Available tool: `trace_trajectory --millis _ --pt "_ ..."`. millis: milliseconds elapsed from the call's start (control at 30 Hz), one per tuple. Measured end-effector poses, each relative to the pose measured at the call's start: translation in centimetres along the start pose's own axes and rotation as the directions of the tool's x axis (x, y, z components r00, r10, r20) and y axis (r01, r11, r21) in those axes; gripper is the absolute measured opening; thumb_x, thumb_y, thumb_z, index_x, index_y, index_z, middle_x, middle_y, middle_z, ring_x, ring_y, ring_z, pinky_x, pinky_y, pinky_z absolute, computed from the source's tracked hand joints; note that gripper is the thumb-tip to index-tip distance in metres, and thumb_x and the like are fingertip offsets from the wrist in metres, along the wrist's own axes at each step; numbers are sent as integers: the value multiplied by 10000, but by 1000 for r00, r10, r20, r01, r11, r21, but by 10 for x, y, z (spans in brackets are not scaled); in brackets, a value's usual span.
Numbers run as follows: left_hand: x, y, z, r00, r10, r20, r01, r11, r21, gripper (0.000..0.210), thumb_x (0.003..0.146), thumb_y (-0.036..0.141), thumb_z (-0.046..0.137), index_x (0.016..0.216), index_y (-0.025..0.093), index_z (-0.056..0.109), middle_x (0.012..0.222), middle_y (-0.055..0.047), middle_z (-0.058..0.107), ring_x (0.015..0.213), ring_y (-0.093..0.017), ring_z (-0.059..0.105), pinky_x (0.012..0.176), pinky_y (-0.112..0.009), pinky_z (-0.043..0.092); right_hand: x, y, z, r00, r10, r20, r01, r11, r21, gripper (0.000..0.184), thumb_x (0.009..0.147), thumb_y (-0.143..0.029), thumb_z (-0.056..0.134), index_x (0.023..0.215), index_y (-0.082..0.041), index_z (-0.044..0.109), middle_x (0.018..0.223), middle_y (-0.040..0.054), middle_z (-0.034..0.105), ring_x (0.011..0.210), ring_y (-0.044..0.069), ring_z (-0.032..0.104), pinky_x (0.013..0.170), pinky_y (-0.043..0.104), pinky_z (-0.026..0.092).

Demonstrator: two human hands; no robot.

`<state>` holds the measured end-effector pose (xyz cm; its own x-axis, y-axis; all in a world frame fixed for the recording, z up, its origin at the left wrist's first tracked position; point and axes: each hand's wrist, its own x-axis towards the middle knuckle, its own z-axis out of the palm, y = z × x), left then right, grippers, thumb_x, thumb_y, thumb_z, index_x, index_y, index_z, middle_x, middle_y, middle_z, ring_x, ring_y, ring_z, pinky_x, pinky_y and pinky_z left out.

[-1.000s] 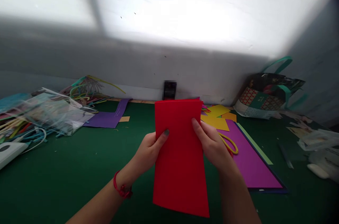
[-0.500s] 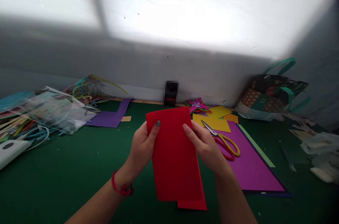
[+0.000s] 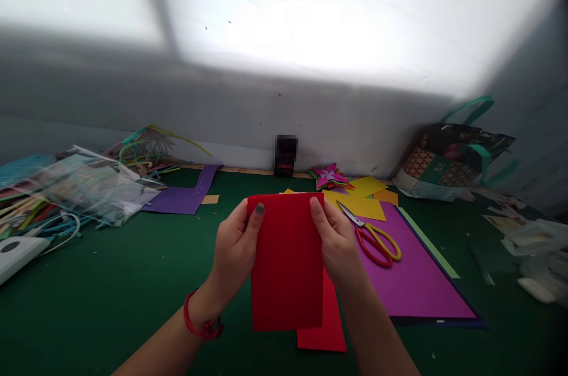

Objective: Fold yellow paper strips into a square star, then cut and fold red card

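Between my two hands a sheet of red paper (image 3: 287,263) is held up above the green table. My left hand (image 3: 235,246) pinches its upper left edge, thumb in front and fingers behind. At the upper right edge my right hand (image 3: 339,240) grips it the same way. Another piece of red paper (image 3: 326,328) lies on the table below, partly hidden by the held sheet and my right arm. Scissors (image 3: 370,234) with one red and one yellow handle rest on purple paper (image 3: 426,275) right of my right hand.
Yellow paper (image 3: 359,204) and a pink paper flower (image 3: 329,177) lie behind the scissors. Cut violet paper (image 3: 177,199), a clear plastic bag (image 3: 110,186) and pipe cleaners (image 3: 48,210) are on the left. A patterned bag (image 3: 444,166) stands at the back right, by the wall.
The held red paper has straightened from a slight tilt, and its top edge sits a little lower. Both hands keep their grip, and more of the red piece below shows.
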<state>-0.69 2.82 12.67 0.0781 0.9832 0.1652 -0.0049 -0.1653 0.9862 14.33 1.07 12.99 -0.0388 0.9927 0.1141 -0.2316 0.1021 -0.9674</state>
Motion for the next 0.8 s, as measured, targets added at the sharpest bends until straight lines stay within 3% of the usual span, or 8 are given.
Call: trace_trajectory --millis 133,333,800 --pt "-3 2 2 999 2 -33 -2 1000 -17 286 806 466 474 924 238 601 771 -15 644 568 -147 566 456 -211 414 -2 -10 5 1000 9 11 -9 1000 4 316 846 -426 465 1087 -246 562 971 46 654 856 216 629 576 285 540" --pt "-7 8 4 981 75 -180 -67 996 53 352 830 503 389 750 220 583 577 11 549 461 -116 461 402 -201 340 -4 -5 12 1000 -7 -13 8 998 69 299 839 -433 469 1043 -253 591 995 42 650 860 222 629 565 285 545" --pt "-9 8 6 961 180 -210 -146 975 170 333 866 464 341 796 212 545 578 15 535 439 -101 458 368 -170 357 -6 -7 15 1000 19 15 -21 986 168 252 832 -372 510 1026 -245 611 915 42 662 820 209 630 540 266 537"
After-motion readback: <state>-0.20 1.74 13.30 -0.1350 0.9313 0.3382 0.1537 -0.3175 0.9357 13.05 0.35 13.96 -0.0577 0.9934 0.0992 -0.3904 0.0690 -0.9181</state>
